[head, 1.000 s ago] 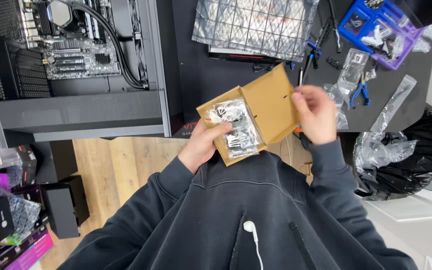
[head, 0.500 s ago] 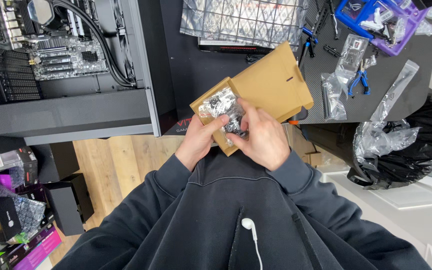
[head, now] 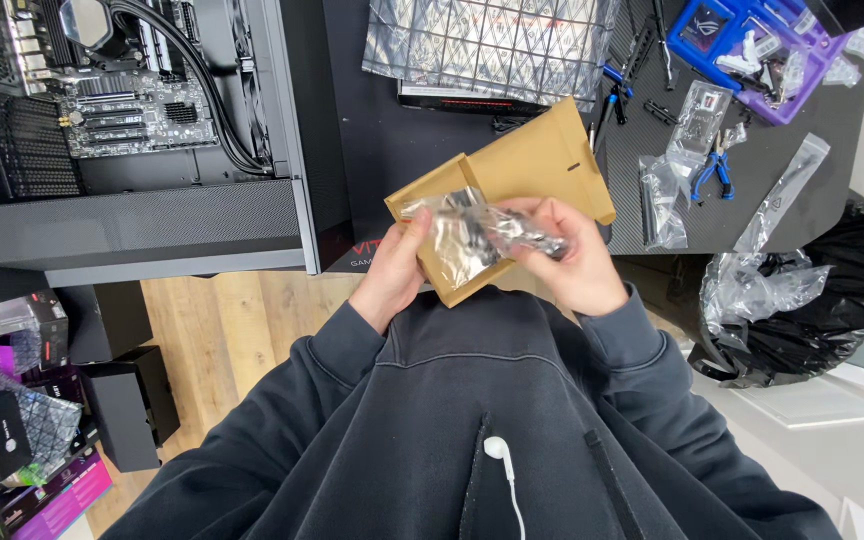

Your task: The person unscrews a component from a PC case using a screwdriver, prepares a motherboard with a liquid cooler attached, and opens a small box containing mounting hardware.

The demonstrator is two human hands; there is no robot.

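Note:
A small open brown cardboard box (head: pixel 532 170) sits at the near edge of the black desk, its lid flipped back. My left hand (head: pixel 392 275) grips the box's near left side, thumb up against a clear plastic bag (head: pixel 472 235) of small dark metal parts. My right hand (head: pixel 567 255) pinches the right end of that bag and holds it just above the box. The bag stretches between both hands.
An open black computer case (head: pixel 132 130) with a motherboard lies at left. A silver antistatic bag (head: pixel 492 45) lies at the back. Blue-handled pliers (head: pixel 717 170), empty clear bags and a blue parts tray (head: pixel 752 45) lie right. A black-lined bin (head: pixel 812 290) stands right; boxes (head: pixel 22 420) sit on the floor left.
My right hand came off the box lid, reached into the box and lifted the clear bag out. The left hand stayed at the box's near side.

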